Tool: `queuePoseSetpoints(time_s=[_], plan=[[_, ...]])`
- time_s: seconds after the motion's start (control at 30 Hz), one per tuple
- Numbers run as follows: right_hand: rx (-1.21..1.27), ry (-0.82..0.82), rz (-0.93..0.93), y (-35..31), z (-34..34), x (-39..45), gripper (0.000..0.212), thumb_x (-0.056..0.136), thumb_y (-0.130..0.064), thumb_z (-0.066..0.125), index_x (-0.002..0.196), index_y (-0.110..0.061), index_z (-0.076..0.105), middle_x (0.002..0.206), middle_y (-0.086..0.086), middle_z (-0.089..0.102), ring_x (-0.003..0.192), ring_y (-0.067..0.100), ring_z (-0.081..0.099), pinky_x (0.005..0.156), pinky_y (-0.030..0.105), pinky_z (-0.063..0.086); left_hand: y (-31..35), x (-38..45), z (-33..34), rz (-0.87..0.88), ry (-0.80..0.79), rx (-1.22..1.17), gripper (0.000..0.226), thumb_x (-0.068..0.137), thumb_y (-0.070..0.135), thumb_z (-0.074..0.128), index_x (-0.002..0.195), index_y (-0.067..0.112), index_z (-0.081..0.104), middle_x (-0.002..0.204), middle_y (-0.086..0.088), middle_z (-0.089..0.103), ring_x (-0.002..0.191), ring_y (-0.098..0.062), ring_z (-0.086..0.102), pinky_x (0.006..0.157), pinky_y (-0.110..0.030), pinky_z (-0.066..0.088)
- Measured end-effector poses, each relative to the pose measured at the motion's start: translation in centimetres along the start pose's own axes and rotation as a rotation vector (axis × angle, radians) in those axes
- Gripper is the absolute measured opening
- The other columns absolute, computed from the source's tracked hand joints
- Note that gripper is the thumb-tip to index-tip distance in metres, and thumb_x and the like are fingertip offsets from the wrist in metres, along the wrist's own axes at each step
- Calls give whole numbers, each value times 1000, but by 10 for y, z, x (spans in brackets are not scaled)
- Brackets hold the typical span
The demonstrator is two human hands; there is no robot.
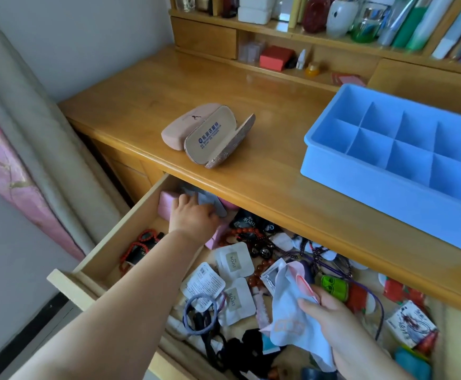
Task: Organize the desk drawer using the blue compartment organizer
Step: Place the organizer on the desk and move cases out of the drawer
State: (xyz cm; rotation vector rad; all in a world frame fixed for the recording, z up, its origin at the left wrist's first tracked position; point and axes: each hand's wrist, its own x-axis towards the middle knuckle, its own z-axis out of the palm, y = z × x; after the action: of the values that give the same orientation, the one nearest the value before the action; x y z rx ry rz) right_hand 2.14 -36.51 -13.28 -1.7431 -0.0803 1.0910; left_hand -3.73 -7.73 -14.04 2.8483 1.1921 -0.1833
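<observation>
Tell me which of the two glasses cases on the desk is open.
The brown patterned case nearer the blue organizer: it gapes open, with printed blue text inside. The plain pink case behind it is closed.

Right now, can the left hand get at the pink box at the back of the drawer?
Probably yes. The left hand is already deep in the drawer, fingers at the pink box. The desk top overhangs, but the box's near side is exposed.
</observation>
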Motion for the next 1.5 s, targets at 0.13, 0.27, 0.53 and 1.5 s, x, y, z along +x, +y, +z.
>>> queuePoseSetpoints(time_s=[0.13,0.27,0.53,1.5], plan=[[35,-7,61,-2,-3,-2,32,94,-5,53,97,-36,62,115,-12,61,120,10,48,112,35,29,6,6,-5,33,-141,117,53,87,50,20,119,32,59,123,2,59,114,-25,36,94,-38,23],[69,55,83,-2,-8,-6,27,94,-7,55,105,-31,64,114,-9,63,117,16,52,111,40,32,8,-10,-14,31,-117,-5,50,92,42,25,129,22,51,136,1,50,124,-25,35,101,-39,23],[614,-188,206,-23,-15,-31,43,94,-40,51,124,-12,62,121,19,64,110,32,63,94,44,50,68,-161,-24,625,-179,-959,37,89,13,53,124,5,61,132,-4,56,121,12,34,101,2,14],[635,-105,93,25,-77,-81,22,93,-24,54,100,-19,74,97,14,73,76,28,70,61,34,55,162,-226,-5,446,-152,-950,18,88,24,61,74,18,53,69,6,49,60,-3,44,58,-17,39]])
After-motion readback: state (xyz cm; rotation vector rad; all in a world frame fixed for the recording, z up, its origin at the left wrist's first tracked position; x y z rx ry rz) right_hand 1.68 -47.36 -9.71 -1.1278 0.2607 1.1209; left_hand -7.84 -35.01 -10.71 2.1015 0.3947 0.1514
